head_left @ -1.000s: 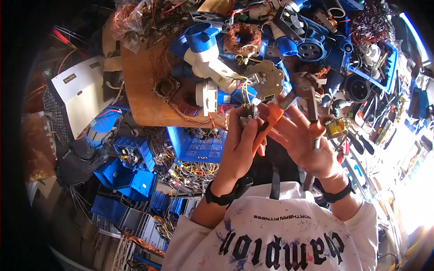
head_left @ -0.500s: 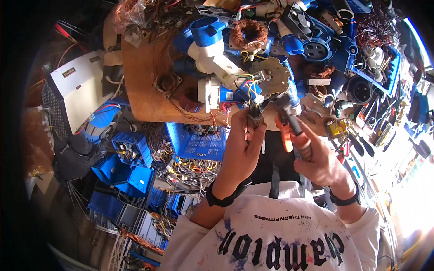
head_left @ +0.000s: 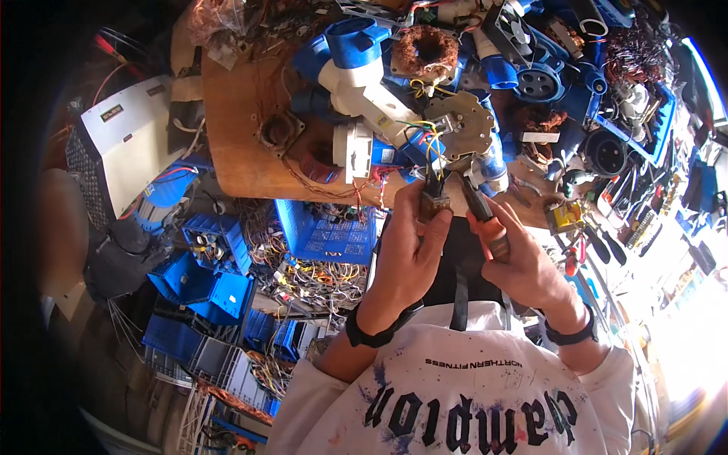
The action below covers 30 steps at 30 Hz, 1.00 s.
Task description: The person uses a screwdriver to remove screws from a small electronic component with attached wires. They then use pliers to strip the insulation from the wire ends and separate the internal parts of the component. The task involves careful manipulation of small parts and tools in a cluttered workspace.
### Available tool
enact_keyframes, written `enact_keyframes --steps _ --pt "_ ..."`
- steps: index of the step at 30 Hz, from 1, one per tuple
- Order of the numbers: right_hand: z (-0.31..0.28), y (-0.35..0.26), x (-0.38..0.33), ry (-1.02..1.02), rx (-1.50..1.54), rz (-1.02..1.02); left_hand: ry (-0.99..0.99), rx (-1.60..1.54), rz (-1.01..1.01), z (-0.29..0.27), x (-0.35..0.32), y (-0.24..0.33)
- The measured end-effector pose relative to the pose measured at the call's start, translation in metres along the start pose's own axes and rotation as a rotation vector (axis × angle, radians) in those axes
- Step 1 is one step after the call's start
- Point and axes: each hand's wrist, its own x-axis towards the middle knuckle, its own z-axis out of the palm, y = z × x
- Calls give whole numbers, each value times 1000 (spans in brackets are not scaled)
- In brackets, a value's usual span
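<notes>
My left hand (head_left: pixel 409 258) is closed around a small dark block-shaped part (head_left: pixel 434 208), pinched between thumb and fingers. Coloured wires (head_left: pixel 431 144), yellow, green, red and blue among them, run up from it toward a round metal plate (head_left: pixel 464 129). In my right hand (head_left: pixel 523 262) is a pair of pliers with orange handles (head_left: pixel 493 230). Their dark jaws point up and left, just right of the held part; whether they touch it I cannot tell. A white and blue arm-shaped machine piece (head_left: pixel 383 110) lies beyond my hands on the wooden table.
Copper coils (head_left: pixel 425 51), blue motor parts and a black fan (head_left: pixel 506 32) crowd the table (head_left: pixel 250 163). Hand tools (head_left: pixel 603 239) lie at the right. Below the table edge at left are a blue crate (head_left: pixel 322 246), blue bins (head_left: pixel 199 288) and tangled wires.
The pliers have turned more upright and moved slightly left, closer to the part in my left hand. That hand stays closed on it. A blurred shape has appeared at the far left edge.
</notes>
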Motion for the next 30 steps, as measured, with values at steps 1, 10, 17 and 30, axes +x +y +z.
enact_keyframes --steps 1,10,17,30 --pt "0 0 1 -6 -26 -18 -1 -6 12 0 1 -2" --pt "2 0 1 -19 -2 46 -8 8 2 -1 1 -3" --pt "2 -3 1 20 -74 -6 -9 9 87 1 3 -11" --pt "0 -3 0 -12 -18 16 -51 25 62 -5 3 -12"
